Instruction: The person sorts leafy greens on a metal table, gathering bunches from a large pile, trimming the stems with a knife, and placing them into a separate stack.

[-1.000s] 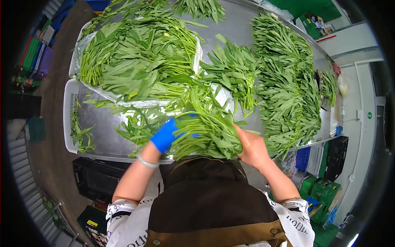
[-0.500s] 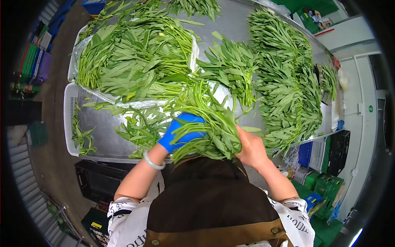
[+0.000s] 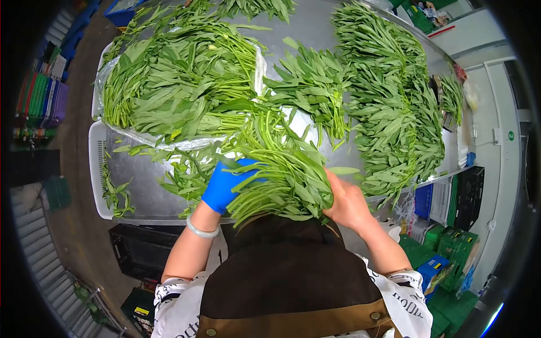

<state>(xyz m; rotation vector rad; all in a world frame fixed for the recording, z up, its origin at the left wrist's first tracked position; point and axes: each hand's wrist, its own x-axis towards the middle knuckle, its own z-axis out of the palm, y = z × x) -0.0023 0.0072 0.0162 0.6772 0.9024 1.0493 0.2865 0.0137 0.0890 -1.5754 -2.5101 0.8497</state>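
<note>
A loose bunch of water spinach (image 3: 284, 183) is held in front of the apron, its cut stem ends pointing left and its leaves right. My bare right hand (image 3: 348, 201) is closed round the leafy end, thumb along the upper side. At the stem ends is my left hand (image 3: 224, 186) in a blue glove; stems cover its fingers, so its grip cannot be made out. A blurred bit of green shows just above the glove. Under and beyond the bunch, more stems (image 3: 262, 132) lie on the table.
A big heap of water spinach (image 3: 180, 84) sits in clear plastic at the left. Neat bunches (image 3: 394, 107) line the metal table's (image 3: 141, 188) right side, with a smaller pile (image 3: 315, 84) between. A white tray edge (image 3: 98, 169) borders the left; crates (image 3: 459, 242) stand lower right.
My left hand has drawn back left from inside the bunch toward the stem ends. My right hand keeps its hold on the leafy end. The view has shifted slightly.
</note>
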